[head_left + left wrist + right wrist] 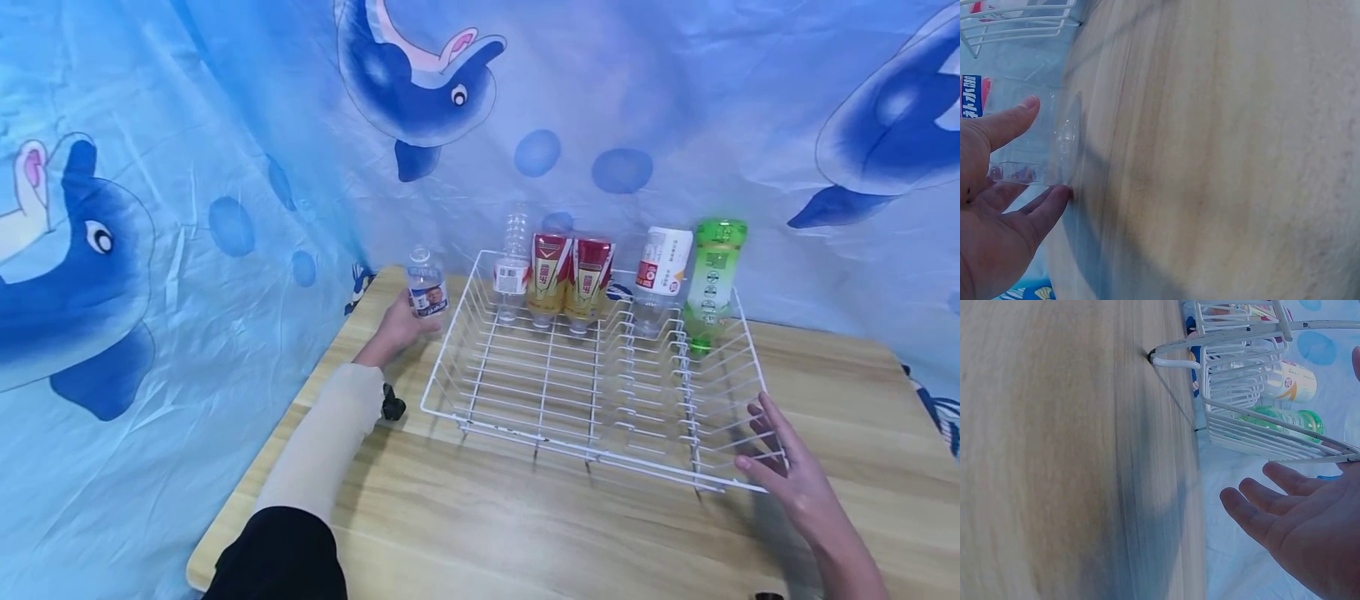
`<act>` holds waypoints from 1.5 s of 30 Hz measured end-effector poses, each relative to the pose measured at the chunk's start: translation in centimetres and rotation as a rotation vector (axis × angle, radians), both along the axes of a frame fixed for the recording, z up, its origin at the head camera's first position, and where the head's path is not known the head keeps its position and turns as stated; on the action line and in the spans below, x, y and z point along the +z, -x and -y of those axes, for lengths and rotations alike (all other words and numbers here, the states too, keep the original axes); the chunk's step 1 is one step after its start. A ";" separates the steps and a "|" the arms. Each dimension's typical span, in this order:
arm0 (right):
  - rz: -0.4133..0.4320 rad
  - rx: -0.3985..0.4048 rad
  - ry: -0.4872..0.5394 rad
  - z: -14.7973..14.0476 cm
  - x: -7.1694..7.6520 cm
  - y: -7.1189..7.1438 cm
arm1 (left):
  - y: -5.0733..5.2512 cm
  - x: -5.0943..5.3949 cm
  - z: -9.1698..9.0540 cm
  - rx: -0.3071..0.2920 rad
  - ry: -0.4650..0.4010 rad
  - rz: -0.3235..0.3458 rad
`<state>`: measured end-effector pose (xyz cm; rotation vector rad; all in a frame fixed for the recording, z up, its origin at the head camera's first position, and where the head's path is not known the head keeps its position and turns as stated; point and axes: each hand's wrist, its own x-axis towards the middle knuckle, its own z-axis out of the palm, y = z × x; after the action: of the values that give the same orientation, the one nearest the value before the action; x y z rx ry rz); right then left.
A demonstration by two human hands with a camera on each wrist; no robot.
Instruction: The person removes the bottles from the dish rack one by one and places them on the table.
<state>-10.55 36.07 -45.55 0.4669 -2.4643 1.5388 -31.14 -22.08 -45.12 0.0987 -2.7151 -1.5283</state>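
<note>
At the rack's left, my left hand (405, 323) holds a clear bottle (427, 287) with a blue label, which stands upright on the table. In the left wrist view, the thumb and fingers of my left hand (1013, 181) lie on either side of the bottle's clear lower part (1029, 134). The white wire rack (525, 440) stands on the table. By its right front corner is my right hand (787, 467), fingers spread and slightly bent. The right wrist view shows my right hand (1304, 519) close beside the rack's wires (1260, 434); contact is unclear.
Several bottles stand along the rack's back: a clear one (512, 279), two red-and-yellow ones (549, 279), a white-labelled one (663, 262) and a green one (711, 283). A dolphin-print curtain (487, 200) hangs behind the wooden table (465, 517).
</note>
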 end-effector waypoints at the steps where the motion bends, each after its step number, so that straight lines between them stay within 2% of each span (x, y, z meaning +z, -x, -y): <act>1: 0.004 0.001 -0.006 0.1 0.0 0.0 | -0.1 -0.1 0.1 0.003 0.006 -0.002; 8: 0.034 -0.016 -0.032 0.2 0.2 -0.1 | -0.2 -0.5 0.4 -0.022 0.015 -0.002; 15: 0.037 -0.014 -0.017 0.4 0.4 -0.2 | -0.1 -0.3 0.4 -0.050 -0.005 0.017; 21: 0.038 -0.014 -0.022 0.5 0.4 -0.2 | -0.5 0.1 0.9 -0.057 -0.004 0.026; 27: 0.028 -0.007 -0.016 0.5 0.5 -0.1 | -0.9 1.1 1.4 -0.053 0.015 -0.002; 35: 0.027 -0.019 -0.010 0.4 0.4 0.0 | -1.1 3.0 1.3 -0.057 0.098 -0.022; 39: 0.016 -0.018 -0.006 0.3 0.2 0.0 | -1.2 3.7 1.5 -0.061 0.158 -0.025; 45: 0.040 -0.023 -0.017 0.4 0.3 -0.1 | -1.6 5.4 1.8 -0.052 0.289 -0.107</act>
<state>-10.45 35.69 -45.27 0.4133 -2.5053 1.5342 -29.55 -23.84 -39.67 -0.0587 -2.8349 -1.0982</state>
